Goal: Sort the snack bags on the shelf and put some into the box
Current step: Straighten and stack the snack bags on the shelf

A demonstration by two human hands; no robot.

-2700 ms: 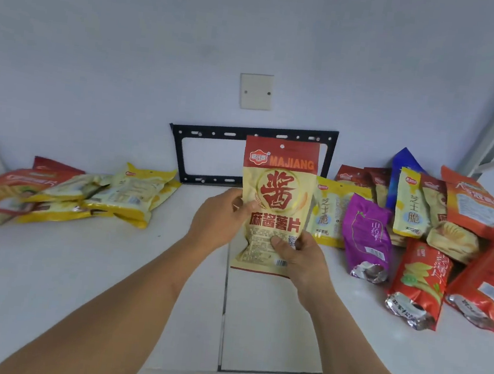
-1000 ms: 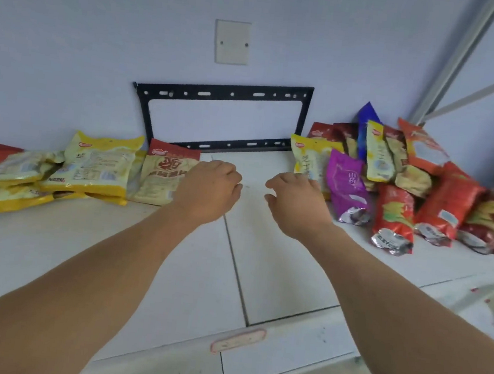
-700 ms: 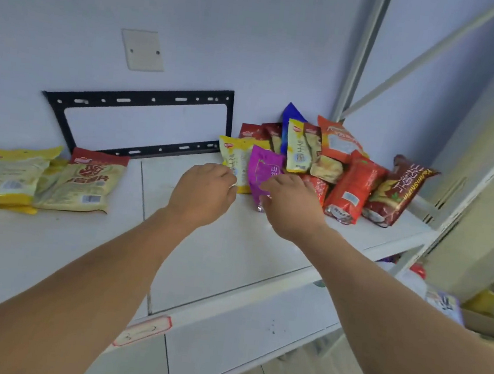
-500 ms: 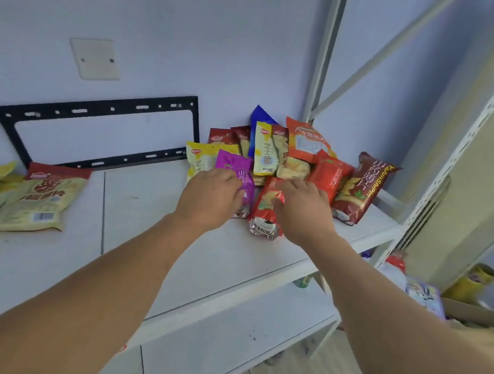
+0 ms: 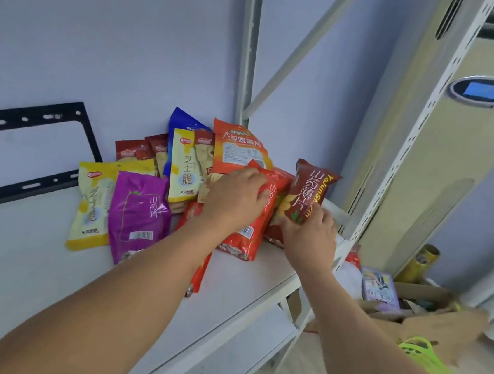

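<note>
To lift cleanly, each hand should pinch one bag by its edge and pull it free without dragging neighbours off the white shelf (image 5: 230, 279). The left hand (image 5: 233, 200) has its fingers curled over the glossy red foil snack bag (image 5: 253, 233); the right hand (image 5: 310, 239) pinches the dark brown foil snack bag (image 5: 309, 190) at its lower end. The open cardboard box (image 5: 423, 293) sits below, to the right.

**Operator body, head view**

Two bare forearms enter from the bottom edge. No sleeves, cuffs, gloves, watch or rings are visible on either. The bare left hand (image 5: 235, 197) and the bare right hand (image 5: 310, 239) are both seen from the back; knuckles show, fingernails mostly hidden. No markings are discernible. Upper arms lie out of frame.
</note>
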